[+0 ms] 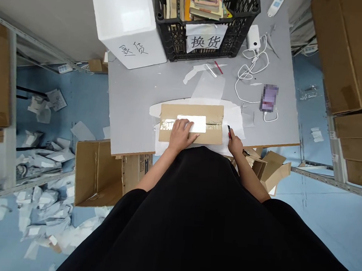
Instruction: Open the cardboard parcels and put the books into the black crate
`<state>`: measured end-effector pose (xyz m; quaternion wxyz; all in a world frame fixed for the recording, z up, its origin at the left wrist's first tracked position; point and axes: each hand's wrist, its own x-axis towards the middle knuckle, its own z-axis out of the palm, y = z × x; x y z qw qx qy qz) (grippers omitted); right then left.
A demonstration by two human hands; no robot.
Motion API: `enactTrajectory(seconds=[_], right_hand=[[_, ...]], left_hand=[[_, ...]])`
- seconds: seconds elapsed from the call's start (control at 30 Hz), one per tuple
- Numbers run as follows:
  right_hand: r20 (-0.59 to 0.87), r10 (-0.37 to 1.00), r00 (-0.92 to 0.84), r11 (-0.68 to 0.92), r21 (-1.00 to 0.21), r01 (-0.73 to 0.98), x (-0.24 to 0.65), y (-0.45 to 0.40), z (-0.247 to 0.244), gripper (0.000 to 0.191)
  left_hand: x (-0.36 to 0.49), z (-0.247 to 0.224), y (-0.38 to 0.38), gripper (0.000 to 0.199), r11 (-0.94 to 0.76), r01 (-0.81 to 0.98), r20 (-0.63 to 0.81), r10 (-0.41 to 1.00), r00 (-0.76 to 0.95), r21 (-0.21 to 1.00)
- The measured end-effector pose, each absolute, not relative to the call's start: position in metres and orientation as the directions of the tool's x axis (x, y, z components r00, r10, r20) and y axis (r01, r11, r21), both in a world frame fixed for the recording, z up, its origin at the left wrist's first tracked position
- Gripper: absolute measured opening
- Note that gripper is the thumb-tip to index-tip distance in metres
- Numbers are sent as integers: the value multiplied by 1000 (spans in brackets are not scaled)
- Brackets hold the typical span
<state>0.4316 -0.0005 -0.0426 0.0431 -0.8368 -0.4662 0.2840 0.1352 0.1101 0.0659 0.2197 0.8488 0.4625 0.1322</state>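
Note:
A flat brown cardboard box (192, 110) lies on white paper (235, 119) near the table's front edge. Clear tape runs along its middle, and a white label (200, 123) sits on top. My left hand (181, 134) rests on the box with its fingers spread, partly covering the label. Just beyond the box's right end, my right hand (236, 145) is wrapped round a utility knife (230, 133), black and red, its tip pointing away from me. The knife is apart from the box.
A black crate (203, 53) of books and a white bin (129, 31) stand at the table's back. A power strip (254, 37), white cable and phone (268, 98) lie right. Open cartons (86, 170) stand below the front edge; wrapped parcels (47, 200) cover the floor at left.

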Motion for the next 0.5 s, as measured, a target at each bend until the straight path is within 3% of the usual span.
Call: enactTrajectory(seconds=[0.13, 0.3, 0.4, 0.5], right_hand=[[-480, 802, 356, -492, -192, 849, 420, 11, -46, 68], [-479, 823, 305, -442, -204, 873, 413, 9, -51, 69], [-427, 852, 304, -443, -278, 852, 407, 8, -49, 63], [-324, 884, 338, -464, -506, 727, 399, 13, -40, 48]], left_hand=[[114, 65, 112, 55, -401, 791, 42, 901, 433, 462], [103, 65, 110, 53, -370, 805, 40, 917, 398, 464], [104, 63, 110, 53, -371, 805, 51, 918, 394, 464], [105, 61, 111, 54, -383, 814, 50, 914, 403, 438]])
